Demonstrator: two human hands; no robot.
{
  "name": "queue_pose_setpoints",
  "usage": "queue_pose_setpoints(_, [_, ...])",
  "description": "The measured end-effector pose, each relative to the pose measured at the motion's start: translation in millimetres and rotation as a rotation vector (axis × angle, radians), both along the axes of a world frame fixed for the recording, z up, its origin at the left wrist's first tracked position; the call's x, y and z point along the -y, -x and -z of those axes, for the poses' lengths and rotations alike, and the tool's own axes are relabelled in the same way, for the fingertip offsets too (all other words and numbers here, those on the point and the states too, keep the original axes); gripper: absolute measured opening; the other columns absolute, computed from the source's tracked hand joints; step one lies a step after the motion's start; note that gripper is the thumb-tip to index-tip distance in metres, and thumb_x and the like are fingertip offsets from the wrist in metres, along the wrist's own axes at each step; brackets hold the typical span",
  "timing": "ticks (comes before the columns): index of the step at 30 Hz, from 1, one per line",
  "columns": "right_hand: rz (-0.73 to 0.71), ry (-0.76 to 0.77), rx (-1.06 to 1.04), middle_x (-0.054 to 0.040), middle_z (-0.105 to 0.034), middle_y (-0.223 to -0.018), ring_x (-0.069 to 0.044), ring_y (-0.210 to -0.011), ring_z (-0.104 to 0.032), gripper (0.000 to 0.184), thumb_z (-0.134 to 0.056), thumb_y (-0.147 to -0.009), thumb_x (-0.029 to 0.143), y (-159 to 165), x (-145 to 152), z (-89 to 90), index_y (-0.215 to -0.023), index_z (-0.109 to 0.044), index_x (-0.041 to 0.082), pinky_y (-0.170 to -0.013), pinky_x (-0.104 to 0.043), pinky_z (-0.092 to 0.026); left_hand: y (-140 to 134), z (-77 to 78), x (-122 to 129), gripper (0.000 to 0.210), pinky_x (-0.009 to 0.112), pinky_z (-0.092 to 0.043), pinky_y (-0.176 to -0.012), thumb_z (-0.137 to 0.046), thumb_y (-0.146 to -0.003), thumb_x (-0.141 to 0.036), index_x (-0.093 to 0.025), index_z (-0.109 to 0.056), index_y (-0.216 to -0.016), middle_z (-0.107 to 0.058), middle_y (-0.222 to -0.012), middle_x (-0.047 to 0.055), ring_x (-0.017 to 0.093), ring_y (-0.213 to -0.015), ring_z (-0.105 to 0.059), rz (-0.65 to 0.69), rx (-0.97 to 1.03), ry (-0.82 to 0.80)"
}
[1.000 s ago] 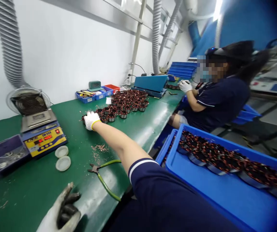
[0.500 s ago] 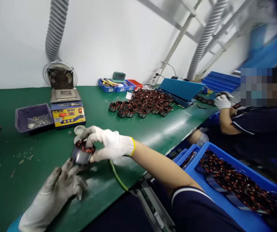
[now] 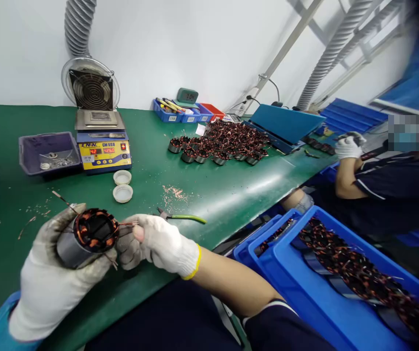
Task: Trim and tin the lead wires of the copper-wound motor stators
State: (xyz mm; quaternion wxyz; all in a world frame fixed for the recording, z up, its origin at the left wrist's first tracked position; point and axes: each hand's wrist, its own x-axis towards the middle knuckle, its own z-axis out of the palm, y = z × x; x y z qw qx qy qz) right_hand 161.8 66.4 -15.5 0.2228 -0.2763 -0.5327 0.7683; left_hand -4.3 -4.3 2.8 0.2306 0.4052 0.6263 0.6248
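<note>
My gloved left hand [image 3: 51, 278] is wrapped round a motor stator [image 3: 70, 249], a grey metal ring wound inside with copper coils. Its wound end tilts up toward me. One wire end sticks out at its upper left, others at its lower right. My right hand [image 3: 158, 243], also gloved, is closed, pinching a copper wire lead [image 3: 126, 224] at the stator's right side. Just beyond that hand lie green-handled cutting pliers [image 3: 187, 217]. Two small white dishes [image 3: 123, 193] stand farther back, left of some copper clippings [image 3: 174, 193].
A yellow-fronted heating unit [image 3: 107, 157] with a fan stands behind, beside a purple bin [image 3: 29, 161]. Many stators [image 3: 220, 157] are massed at the back. Blue crates [image 3: 286, 273] of stators sit to my right. Beyond them a co-worker's gloved hand [image 3: 348, 147] holds a dark part.
The stator has passed from my right hand into my left and moved nearer and leftward. My right hand has shifted to its wire lead. The pliers now show fully on the table.
</note>
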Motion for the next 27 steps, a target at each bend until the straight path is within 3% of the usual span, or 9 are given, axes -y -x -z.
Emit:
queue_pose_setpoints(4, [0.068,-0.572,0.239,-0.0022,-0.063,-0.073,-0.014,-0.059,-0.061,0.044,-0.043,-0.101,0.055,-8,-1,-16.6,-0.102,-0.064,0.017,-0.058,-0.027,-0.051,1,-7.7,0,0.071,0.029,-0.061,-0.073,-0.094,-0.047,-0.041,-0.024,-0.067,-0.111,-0.075,-0.106,0.003,0.024,-0.085,-0.071,0.070,-0.011,0.137])
queue_pose_setpoints(7, [-0.047,-1.096,0.388,-0.0029,-0.063,-0.070,-0.016,-0.064,-0.061,0.030,-0.052,-0.097,0.043,-27,-10,-32.1,-0.098,-0.069,0.018,-0.062,-0.030,-0.049,2,-16.5,-1,0.049,0.027,-0.054,-0.049,-0.081,-0.069,-0.060,-0.020,-0.070,-0.095,-0.071,-0.075,0.001,0.019,-0.058,-0.061,0.398,0.321,0.386])
queue_pose_setpoints(10, [-0.135,-1.277,0.408,-0.0060,-0.068,-0.078,-0.018,-0.072,-0.064,0.026,-0.055,-0.096,0.040,-42,-16,-35.2,-0.101,-0.070,0.019,-0.069,-0.034,-0.051,2,-15.2,-2,0.045,0.025,-0.052,-0.046,-0.074,-0.076,-0.064,-0.020,-0.069,-0.089,-0.068,-0.068,0.000,0.017,-0.054,-0.057,0.526,0.463,0.424])
queue_pose_setpoints(12, [-0.092,-1.025,0.350,-0.0074,-0.071,-0.091,-0.018,-0.079,-0.067,0.037,-0.063,-0.092,0.049,-46,-16,-28.7,-0.112,-0.067,0.019,-0.075,-0.034,-0.055,2,-7.8,0,0.051,0.023,-0.057,-0.057,-0.086,-0.065,-0.055,-0.024,-0.071,-0.102,-0.074,-0.083,0.000,0.019,-0.068,-0.066,0.310,0.252,0.349])
queue_pose_setpoints(16, [-0.130,-0.093,0.029,-0.0072,-0.067,-0.099,-0.017,-0.081,-0.068,0.074,-0.079,-0.070,0.067,-36,-6,-6.8,-0.120,-0.057,0.017,-0.076,-0.034,-0.060,1,9.6,9,0.075,0.026,-0.061,-0.080,-0.097,-0.045,-0.038,-0.028,-0.069,-0.114,-0.076,-0.111,0.000,0.023,-0.091,-0.074,0.055,-0.108,0.068])
queue_pose_setpoints(20, [-0.054,0.106,-0.008,-0.0026,-0.063,-0.081,-0.014,-0.066,-0.064,0.049,-0.059,-0.087,0.067,-18,4,1.9,-0.092,-0.057,0.019,-0.066,-0.029,-0.058,-2,12.5,16,0.076,0.032,-0.062,-0.086,-0.097,-0.044,-0.039,-0.030,-0.068,-0.113,-0.077,-0.112,0.000,0.025,-0.091,-0.075,0.117,-0.074,-0.003])
queue_pose_setpoints(22, [0.006,-0.162,0.101,-0.0014,-0.061,-0.074,-0.012,-0.060,-0.061,0.043,-0.051,-0.095,0.060,-18,4,-4.0,-0.083,-0.055,0.019,-0.061,-0.026,-0.054,0,8.5,15,0.078,0.031,-0.062,-0.084,-0.098,-0.041,-0.044,-0.030,-0.069,-0.112,-0.077,-0.111,0.000,0.026,-0.093,-0.074,0.100,-0.105,0.101])
queue_pose_setpoints(24, [0.030,-0.706,0.223,-0.0020,-0.061,-0.071,-0.013,-0.061,-0.060,0.042,-0.046,-0.099,0.054,-24,1,-14.6,-0.082,-0.059,0.018,-0.061,-0.026,-0.051,4,3.7,10,0.065,0.029,-0.062,-0.070,-0.092,-0.050,-0.055,-0.028,-0.071,-0.105,-0.078,-0.096,-0.001,0.025,-0.080,-0.073,0.177,-0.031,0.270])
queue_pose_setpoints(27, [-0.038,-1.459,0.355,-0.0019,-0.062,-0.066,-0.014,-0.059,-0.057,0.038,-0.048,-0.102,0.046,-38,-7,-28.7,-0.085,-0.066,0.018,-0.058,-0.028,-0.044,7,-1.0,3,0.048,0.028,-0.052,-0.047,-0.065,-0.079,-0.071,-0.023,-0.071,-0.080,-0.068,-0.061,0.000,0.020,-0.053,-0.058,0.545,0.311,0.492])
